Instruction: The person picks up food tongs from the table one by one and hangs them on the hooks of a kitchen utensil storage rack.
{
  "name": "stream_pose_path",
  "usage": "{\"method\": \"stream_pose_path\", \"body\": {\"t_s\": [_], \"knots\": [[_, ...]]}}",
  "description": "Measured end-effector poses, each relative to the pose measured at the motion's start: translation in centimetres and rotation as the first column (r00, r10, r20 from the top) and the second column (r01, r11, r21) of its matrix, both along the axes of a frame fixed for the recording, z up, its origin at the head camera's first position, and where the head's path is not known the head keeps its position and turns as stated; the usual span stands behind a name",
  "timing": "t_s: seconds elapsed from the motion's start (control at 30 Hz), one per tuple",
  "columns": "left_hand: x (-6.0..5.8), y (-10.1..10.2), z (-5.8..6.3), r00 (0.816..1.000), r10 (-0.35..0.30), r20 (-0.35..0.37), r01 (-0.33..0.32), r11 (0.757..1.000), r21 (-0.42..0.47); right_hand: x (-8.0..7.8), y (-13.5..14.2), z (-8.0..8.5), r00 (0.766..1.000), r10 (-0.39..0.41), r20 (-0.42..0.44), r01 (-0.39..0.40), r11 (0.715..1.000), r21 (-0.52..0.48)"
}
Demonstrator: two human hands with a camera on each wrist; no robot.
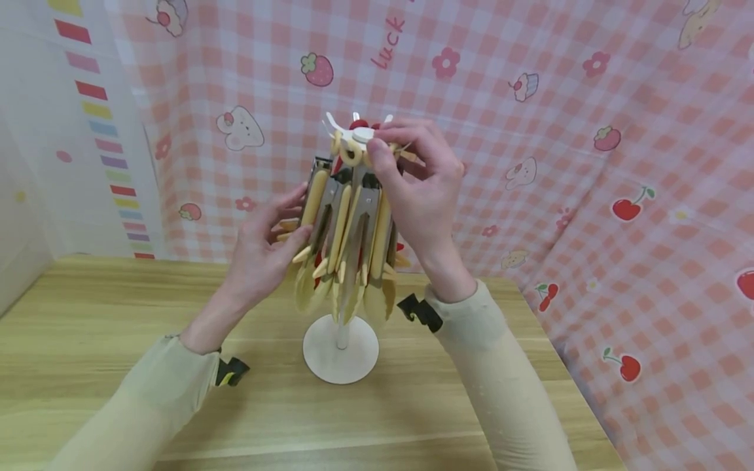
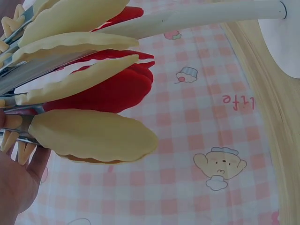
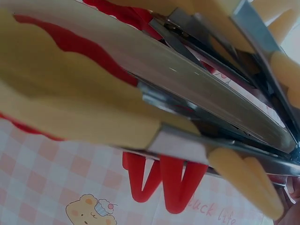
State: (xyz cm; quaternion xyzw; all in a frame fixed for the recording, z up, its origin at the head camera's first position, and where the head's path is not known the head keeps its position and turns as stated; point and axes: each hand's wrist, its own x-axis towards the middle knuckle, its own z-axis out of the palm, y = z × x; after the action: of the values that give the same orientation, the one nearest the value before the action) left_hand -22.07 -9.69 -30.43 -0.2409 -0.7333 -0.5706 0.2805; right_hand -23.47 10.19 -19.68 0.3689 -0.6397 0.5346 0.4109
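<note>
Several kitchen tongs with metal arms and cream or red scalloped heads hang in a ring around a white utensil stand (image 1: pixel 341 363). On the left side, my left hand (image 1: pixel 259 252) grips one pair of cream tongs (image 1: pixel 315 196), its thumb lying along the front. In the left wrist view, a cream tongs head (image 2: pixel 93 136) points away from that hand. My right hand (image 1: pixel 427 186) is at the white hook hub (image 1: pixel 362 135), thumb and fingers pinching the top of a pair of tongs there; the pinched part is mostly hidden. Cream hanging loops (image 1: pixel 351 154) show beside the thumb.
The stand's round base sits on a wood-grain table (image 1: pixel 247 405). Behind and to the right hangs a pink checked cloth (image 1: pixel 565 216) with cartoon prints. Red tongs (image 3: pixel 171 183) hang among the cream ones. A black strap (image 1: pixel 419 313) is at the right cuff.
</note>
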Motion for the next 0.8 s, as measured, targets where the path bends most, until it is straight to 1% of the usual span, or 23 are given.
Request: {"method": "stream_pose_path", "body": {"t_s": [0.37,0.63,0.8], "knots": [[0.01,-0.2,-0.13,0.999,-0.052,0.006,0.052,0.999,-0.001,-0.01,0.04,-0.03,1.0,-0.004,0.003,0.004,1.0,0.001],[-0.07,-0.43,-0.37,0.998,-0.065,0.001,0.065,0.998,-0.014,0.01,0.03,-0.04,1.0,0.001,0.004,-0.001,1.0,-0.002],[-0.11,-0.46,-0.55,0.997,-0.073,-0.001,0.073,0.997,-0.005,0.01,0.03,0.0,1.0,0.001,0.003,-0.001,1.0,-0.001]]}}
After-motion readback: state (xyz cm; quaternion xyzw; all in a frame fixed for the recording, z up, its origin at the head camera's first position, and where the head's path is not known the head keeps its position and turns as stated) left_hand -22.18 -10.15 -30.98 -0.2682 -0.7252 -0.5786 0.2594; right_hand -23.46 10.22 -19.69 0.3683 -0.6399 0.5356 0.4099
